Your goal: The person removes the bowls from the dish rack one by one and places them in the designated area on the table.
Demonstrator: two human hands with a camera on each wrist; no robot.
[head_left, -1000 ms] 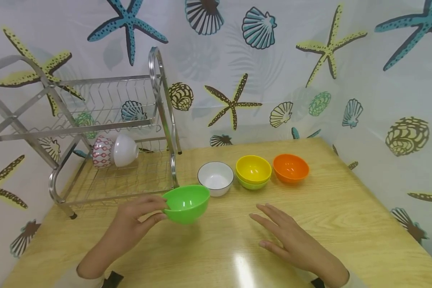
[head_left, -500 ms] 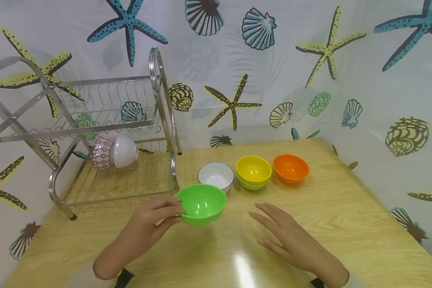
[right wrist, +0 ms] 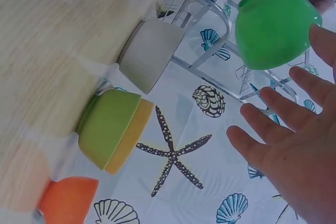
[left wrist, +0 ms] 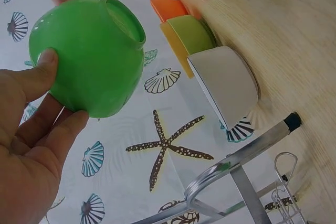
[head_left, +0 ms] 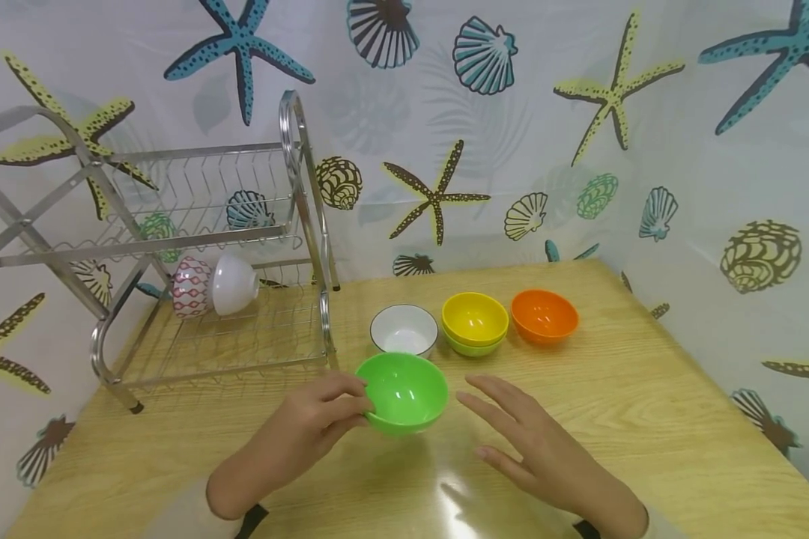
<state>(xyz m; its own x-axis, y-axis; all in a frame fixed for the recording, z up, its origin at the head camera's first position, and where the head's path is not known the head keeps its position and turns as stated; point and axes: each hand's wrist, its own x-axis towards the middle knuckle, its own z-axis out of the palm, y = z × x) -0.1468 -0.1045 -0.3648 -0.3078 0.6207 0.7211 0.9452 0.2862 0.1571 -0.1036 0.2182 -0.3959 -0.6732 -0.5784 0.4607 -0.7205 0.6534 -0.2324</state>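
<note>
Green in colour, with a glossy wall, the held bowl was positioned above the desk, between the person's two hands and on the person's side of a dark-rimmed white bowl. Orientation: mouth upward, foot ring downward toward the desk. The outline was round, so the one clear axis ran from foot to mouth; it stood roughly vertical, and I could not judge any slight tilt.

Left hand: grip clamped on the held bowl at the side of its rim, thumb against the outer wall, fingers at the edge. Right hand: grip apart, fingers extended just beside the opposite rim, with a narrow gap visible in the head view.

Farther back, a yellow bowl was nested in a lime bowl, with an orange bowl beside them. On the lower tier of the metal rack, a red-patterned bowl and a plain white bowl lay on their sides.

Visibility limits: from the head view, the held bowl covered the near edge of the dark-rimmed white bowl and concealed its own foot ring. Only a strip of the lime bowl showed beneath the yellow one. Both sleeves were cut off at the lower border. The left wrist view showed only part of the right hand, blurred at the top; the right wrist view cropped the left hand at the upper corner.
</note>
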